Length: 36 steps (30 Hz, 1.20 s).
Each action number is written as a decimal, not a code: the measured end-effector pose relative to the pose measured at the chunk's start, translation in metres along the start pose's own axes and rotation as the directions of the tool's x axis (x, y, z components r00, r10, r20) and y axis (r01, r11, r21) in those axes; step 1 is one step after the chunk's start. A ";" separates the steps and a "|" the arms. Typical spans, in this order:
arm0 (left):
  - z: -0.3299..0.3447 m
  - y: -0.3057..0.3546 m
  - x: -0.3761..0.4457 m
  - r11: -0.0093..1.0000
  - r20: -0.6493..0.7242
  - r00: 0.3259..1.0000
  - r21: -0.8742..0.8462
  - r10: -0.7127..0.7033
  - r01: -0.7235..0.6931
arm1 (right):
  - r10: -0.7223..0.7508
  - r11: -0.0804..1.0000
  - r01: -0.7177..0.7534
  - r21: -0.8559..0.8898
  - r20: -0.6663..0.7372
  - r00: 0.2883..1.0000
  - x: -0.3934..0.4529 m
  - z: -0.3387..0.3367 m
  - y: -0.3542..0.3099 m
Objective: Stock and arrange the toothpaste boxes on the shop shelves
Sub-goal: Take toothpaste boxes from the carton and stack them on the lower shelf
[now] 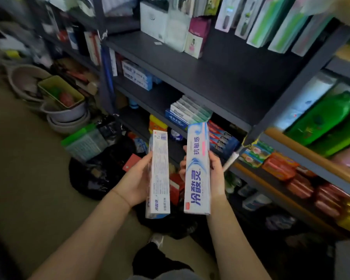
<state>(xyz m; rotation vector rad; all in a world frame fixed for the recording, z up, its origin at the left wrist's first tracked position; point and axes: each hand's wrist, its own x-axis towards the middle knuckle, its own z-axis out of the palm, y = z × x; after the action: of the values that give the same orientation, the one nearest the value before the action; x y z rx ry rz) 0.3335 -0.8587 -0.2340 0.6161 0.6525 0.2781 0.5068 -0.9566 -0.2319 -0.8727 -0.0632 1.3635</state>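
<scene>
My left hand [136,178] grips a white toothpaste box [159,172] held upright, its printed back side facing me. My right hand [215,174] grips a second white-and-blue toothpaste box [197,168], also upright, its front with large blue characters showing. Both boxes are held side by side in front of the dark shelf unit. A wide dark shelf board [220,77] lies above and beyond them. One shelf lower sits a stack of white-green toothpaste boxes [188,114]. More blue-white boxes [137,76] lie further left, and red-blue ones [222,140] beside my right-hand box.
White and pink cartons [176,31] stand at the back of the wide shelf. Green refill bags [321,122] and soap packs [279,164] fill the right-hand shelves. A black bag [101,174] of goods lies on the floor below, with stacked basins [67,116] at left.
</scene>
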 end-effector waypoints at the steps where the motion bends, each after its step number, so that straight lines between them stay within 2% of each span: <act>1: -0.008 0.013 0.014 1.000 -0.050 0.999 0.017 0.014 -0.013 | 0.016 1.000 -0.016 -0.006 -0.026 1.000 0.017 0.005 -0.002; 3: -0.022 0.048 0.037 1.000 -0.130 0.991 0.008 0.012 -0.011 | 0.056 0.998 -0.056 0.004 -0.060 0.997 0.054 0.027 -0.011; 8: -0.057 0.123 0.091 1.000 -0.272 0.962 -0.025 0.000 -0.007 | 0.121 0.982 -0.137 -0.127 -0.132 0.984 0.153 0.069 -0.028; 11: -0.081 0.148 0.111 0.988 -0.353 0.936 -0.148 -0.015 -0.040 | 0.164 0.975 -0.186 -0.120 -0.177 0.971 0.201 0.094 -0.034; 14: -0.111 0.160 0.128 0.950 -0.412 0.911 -0.295 -0.026 -0.107 | 0.137 0.964 -0.200 -0.174 -0.322 0.937 0.252 0.106 -0.030; 18: -0.154 0.189 0.156 0.911 -0.469 0.878 -0.397 -0.095 -0.113 | 0.113 0.986 -0.157 -0.064 -0.441 0.890 0.315 0.122 -0.014; 22: -0.208 0.226 0.196 0.914 -0.506 0.850 -0.397 -0.144 -0.081 | 0.107 0.993 -0.075 0.092 -0.426 0.898 0.372 0.147 -0.001; 27: -0.260 0.293 0.248 0.925 -0.472 0.872 -0.373 -0.130 -0.064 | 0.039 0.991 0.015 0.131 -0.399 0.916 0.443 0.185 0.018; 31: -0.289 0.344 0.298 0.938 -0.404 0.903 -0.345 -0.147 -0.002 | -0.067 0.974 0.141 0.178 -0.371 0.926 0.506 0.201 0.029; 36: -0.314 0.361 0.362 0.950 -0.350 0.917 -0.301 -0.192 0.083 | -0.102 0.936 0.228 0.269 -0.413 0.905 0.580 0.186 0.020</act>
<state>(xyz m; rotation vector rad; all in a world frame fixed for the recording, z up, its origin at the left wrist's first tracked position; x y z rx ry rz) 0.3911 -0.2805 -0.3831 0.2385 1.0029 0.3527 0.5430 -0.3637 -0.3674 -0.8349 0.3741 0.9804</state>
